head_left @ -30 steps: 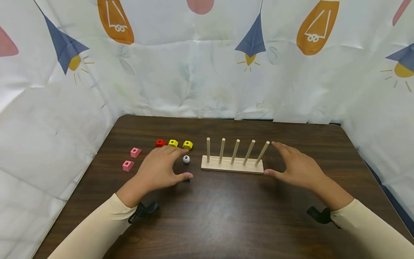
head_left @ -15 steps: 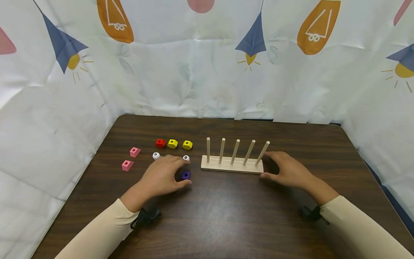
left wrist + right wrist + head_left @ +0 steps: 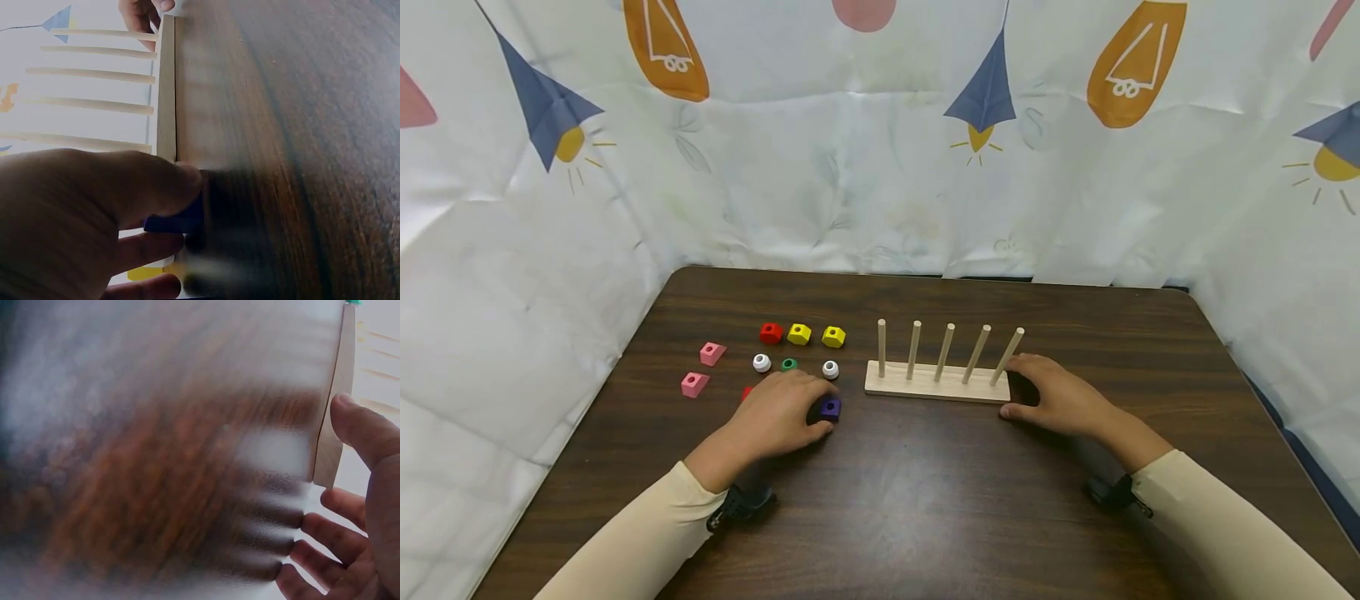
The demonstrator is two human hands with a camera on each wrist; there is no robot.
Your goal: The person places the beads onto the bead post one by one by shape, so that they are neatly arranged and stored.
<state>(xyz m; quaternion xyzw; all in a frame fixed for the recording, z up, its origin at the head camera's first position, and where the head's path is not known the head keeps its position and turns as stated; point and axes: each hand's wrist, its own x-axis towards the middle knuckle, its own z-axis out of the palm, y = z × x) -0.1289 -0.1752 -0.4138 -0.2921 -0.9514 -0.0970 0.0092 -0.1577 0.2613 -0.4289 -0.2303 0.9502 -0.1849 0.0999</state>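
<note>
Near the middle of the table, my left hand (image 3: pixel 778 417) has its thumb and index finger curled around a small purple bead (image 3: pixel 831 408) with a hole in its top. Thumb and finger lie on either side of that bead (image 3: pixel 178 220) in the left wrist view. My right hand (image 3: pixel 1060 396) holds the right end of a pale wooden peg stand (image 3: pixel 936 382), thumb at its front and fingers behind. Several upright pegs rise from the base. In the right wrist view the thumb (image 3: pixel 359 428) presses the base (image 3: pixel 334 412). A red bead (image 3: pixel 746 392) is mostly hidden behind my left hand.
Behind the left hand lie a green bead (image 3: pixel 789 364) and white beads (image 3: pixel 830 370). Farther back are a red bead (image 3: pixel 771 333) and yellow beads (image 3: pixel 833 337). Pink beads (image 3: pixel 695 384) sit at the left of the brown table (image 3: pixel 910 500). A printed curtain (image 3: pixel 880 183) surrounds it.
My left hand has moved toward me and lowered around the purple bead, uncovering the white and green beads. My right hand has moved left onto the peg stand's end.
</note>
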